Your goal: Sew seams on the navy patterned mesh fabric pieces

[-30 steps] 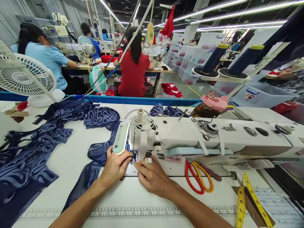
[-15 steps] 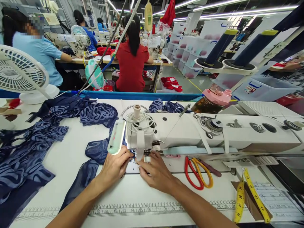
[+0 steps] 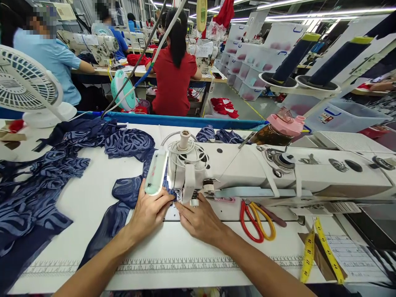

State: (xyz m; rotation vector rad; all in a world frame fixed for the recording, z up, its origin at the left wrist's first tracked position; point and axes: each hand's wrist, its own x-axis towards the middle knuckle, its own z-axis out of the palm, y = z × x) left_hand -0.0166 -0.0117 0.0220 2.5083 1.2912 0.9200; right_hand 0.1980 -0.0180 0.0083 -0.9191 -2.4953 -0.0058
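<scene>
Standing at far left: one white fan [image 3: 27, 78], at the rear of the white table [image 3: 102, 177]. Before it, one heap of navy patterned cloth [image 3: 40, 181]. Next, one navy fabric piece [image 3: 127, 190], trailing over the tabletop and up to the presser foot [image 3: 178, 193]. One left hand [image 3: 149, 210], on the fabric just left of the foot — fingers extended, close together; whether they pinch, cannot tell. Above them, one pale green oblong unit [image 3: 155, 175] (rim brightly lit). One white sewing machine [image 3: 229, 159], extending rightward. One right hand [image 3: 199, 220], just right of the foot — fingers bent, tips partly hidden by the machine; any pinch, cannot tell. Scissors [image 3: 257, 222], red and orange handles, near the machine bed. One pink-lidded bottle [image 3: 274, 128], behind. Two navy thread spools [image 3: 292, 60], on a stand. One yellow tape measure [image 3: 307, 255], lower right.
</scene>
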